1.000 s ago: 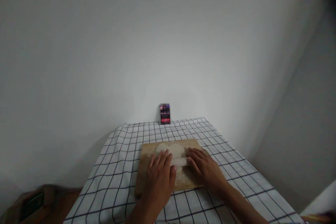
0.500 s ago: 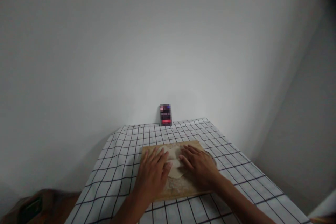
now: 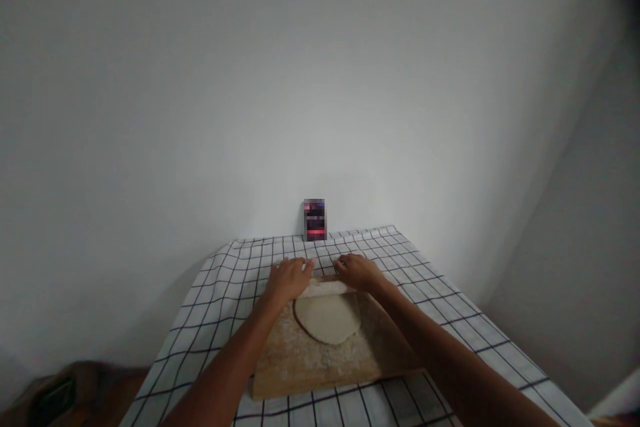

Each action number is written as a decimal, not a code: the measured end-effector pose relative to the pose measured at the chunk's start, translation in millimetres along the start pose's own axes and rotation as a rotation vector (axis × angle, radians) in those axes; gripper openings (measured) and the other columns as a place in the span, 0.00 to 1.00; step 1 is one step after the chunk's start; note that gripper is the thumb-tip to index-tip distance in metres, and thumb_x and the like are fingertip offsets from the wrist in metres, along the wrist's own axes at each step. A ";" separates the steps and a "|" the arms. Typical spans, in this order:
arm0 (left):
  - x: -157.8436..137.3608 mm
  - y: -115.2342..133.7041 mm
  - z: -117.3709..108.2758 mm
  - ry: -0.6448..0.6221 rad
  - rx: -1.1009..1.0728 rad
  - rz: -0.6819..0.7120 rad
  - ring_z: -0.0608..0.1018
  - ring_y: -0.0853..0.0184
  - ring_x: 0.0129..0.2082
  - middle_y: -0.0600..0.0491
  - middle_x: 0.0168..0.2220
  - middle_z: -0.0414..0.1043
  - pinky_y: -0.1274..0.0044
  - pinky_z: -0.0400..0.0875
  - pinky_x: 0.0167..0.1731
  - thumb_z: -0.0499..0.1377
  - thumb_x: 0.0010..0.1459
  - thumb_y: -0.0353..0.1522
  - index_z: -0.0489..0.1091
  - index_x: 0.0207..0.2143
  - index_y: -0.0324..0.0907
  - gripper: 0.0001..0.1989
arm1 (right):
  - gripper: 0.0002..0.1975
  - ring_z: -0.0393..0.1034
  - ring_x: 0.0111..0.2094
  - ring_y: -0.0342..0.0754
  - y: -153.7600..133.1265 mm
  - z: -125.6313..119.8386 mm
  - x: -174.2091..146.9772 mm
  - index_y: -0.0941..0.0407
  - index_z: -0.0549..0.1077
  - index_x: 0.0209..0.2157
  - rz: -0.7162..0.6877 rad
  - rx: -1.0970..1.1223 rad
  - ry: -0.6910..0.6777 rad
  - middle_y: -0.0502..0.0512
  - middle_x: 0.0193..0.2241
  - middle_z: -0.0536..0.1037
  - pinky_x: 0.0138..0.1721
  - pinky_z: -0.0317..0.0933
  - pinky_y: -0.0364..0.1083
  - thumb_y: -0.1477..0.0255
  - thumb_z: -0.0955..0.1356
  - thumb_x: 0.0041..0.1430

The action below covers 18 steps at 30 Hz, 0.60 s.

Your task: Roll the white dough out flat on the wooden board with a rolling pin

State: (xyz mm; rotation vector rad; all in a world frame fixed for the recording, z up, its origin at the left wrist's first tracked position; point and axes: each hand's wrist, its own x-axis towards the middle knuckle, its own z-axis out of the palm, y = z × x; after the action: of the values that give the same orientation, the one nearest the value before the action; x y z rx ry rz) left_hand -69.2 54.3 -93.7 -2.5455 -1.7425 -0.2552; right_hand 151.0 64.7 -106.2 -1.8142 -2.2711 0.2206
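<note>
A pale, flattened sheet of dough (image 3: 329,320) lies on a floured wooden board (image 3: 300,373). Across the far edge of the dough runs a flour-dusted rolling pin (image 3: 327,288), its ends covered by my hands. My left hand (image 3: 293,273) curls over the left end of the pin, and my right hand (image 3: 359,271) curls over the right end. Both sit at the far side of the board, backs upward, with the fingertips partly hidden beyond the pin. Both forearms stretch forward over the board's sides.
A black-and-white checked cloth (image 3: 220,320) covers the table. At its back edge a small dark, pixelated object (image 3: 315,219) stands against the pale wall (image 3: 320,93). A brown object (image 3: 65,390) with a dark panel sits low at the left.
Both hands have moved forward, from the middle of the board to its far side, taking the rolling pin along. Their spread fingers are now curled over it, and more dough shows.
</note>
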 end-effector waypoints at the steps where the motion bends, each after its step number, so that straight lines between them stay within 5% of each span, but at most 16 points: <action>1: -3.3 1.4 0.7 0.015 0.008 -0.006 0.78 0.49 0.59 0.44 0.58 0.80 0.57 0.70 0.59 0.47 0.76 0.42 0.76 0.59 0.47 0.22 | 0.27 0.78 0.53 0.56 0.2 0.4 -2.3 0.54 0.82 0.48 -0.009 -0.003 0.004 0.62 0.52 0.84 0.49 0.66 0.49 0.60 0.54 0.76; 13: -86.9 37.6 23.0 0.321 0.043 -0.003 0.72 0.48 0.68 0.43 0.65 0.75 0.49 0.62 0.69 0.49 0.76 0.41 0.73 0.62 0.41 0.23 | 0.26 0.67 0.68 0.58 -2.8 20.6 -89.1 0.55 0.77 0.59 -0.169 0.017 0.219 0.64 0.65 0.75 0.68 0.58 0.59 0.62 0.54 0.78; 18: -109.2 39.6 33.9 0.398 0.055 0.077 0.73 0.49 0.67 0.43 0.66 0.73 0.50 0.67 0.66 0.47 0.77 0.43 0.71 0.65 0.40 0.25 | 0.26 0.64 0.71 0.59 0.7 35.1 -114.6 0.52 0.75 0.63 -0.148 0.032 0.281 0.62 0.69 0.70 0.69 0.60 0.61 0.59 0.56 0.77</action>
State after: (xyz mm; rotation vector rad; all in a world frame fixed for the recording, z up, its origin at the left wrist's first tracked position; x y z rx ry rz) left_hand -67.2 -56.4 -142.6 -2.3141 -1.4786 -0.6485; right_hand 166.3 -46.0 -149.6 -1.5421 -2.1749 -0.0224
